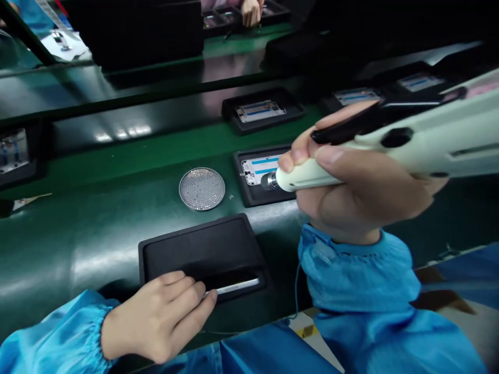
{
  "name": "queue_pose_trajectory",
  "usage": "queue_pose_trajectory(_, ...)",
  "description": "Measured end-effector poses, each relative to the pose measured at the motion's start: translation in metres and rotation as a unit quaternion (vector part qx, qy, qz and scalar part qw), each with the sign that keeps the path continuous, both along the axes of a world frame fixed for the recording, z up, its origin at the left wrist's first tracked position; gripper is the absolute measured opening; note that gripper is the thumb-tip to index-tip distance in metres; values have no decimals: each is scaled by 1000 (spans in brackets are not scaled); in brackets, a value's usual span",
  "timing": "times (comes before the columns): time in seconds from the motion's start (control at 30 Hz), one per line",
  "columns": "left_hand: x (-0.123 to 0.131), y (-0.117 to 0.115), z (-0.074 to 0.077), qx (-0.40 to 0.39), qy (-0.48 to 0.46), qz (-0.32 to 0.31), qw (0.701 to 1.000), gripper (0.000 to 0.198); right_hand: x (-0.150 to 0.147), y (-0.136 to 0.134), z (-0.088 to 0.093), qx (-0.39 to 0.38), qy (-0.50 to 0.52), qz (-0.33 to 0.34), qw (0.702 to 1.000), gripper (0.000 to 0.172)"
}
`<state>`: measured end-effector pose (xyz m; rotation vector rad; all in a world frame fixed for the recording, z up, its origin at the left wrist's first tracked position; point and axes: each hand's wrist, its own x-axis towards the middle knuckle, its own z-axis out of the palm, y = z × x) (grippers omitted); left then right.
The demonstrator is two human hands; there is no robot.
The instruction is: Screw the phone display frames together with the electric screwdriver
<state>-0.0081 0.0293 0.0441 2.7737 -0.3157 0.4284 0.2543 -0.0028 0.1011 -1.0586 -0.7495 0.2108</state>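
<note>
My right hand point(351, 197) is wrapped round a pale green electric screwdriver point(436, 130) with a black lever. Its metal tip points left, in front of a phone frame with blue strips point(259, 167) in a black tray point(268, 197). Lower down, my left hand point(159, 314) has its fingers closed at the side of a dark phone with a silver edge point(238, 285). That phone lies in the nearest black tray point(191, 244); my fingers hide its left end. Between the trays and to the left sits a round perforated screw dish point(201, 189).
A green mat point(97, 228) covers the bench. Farther back stands another black tray with a phone frame point(259, 111), with more trays right and one at the left edge point(13, 150). A co-worker's hand point(251, 13) shows at the top. A thin blue cord hangs by my right sleeve.
</note>
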Motion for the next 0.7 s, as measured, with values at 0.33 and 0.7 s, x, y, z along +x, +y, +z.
queue_pose_trajectory(0.33,4,1,5,24,-2,-3,1000,32,5,-2,-7,37,16,3,999,17)
queue_pose_trajectory(0.7,6,-7,6,39,19,11,999,33,6,-5,-5,-23,1,-26,999,8)
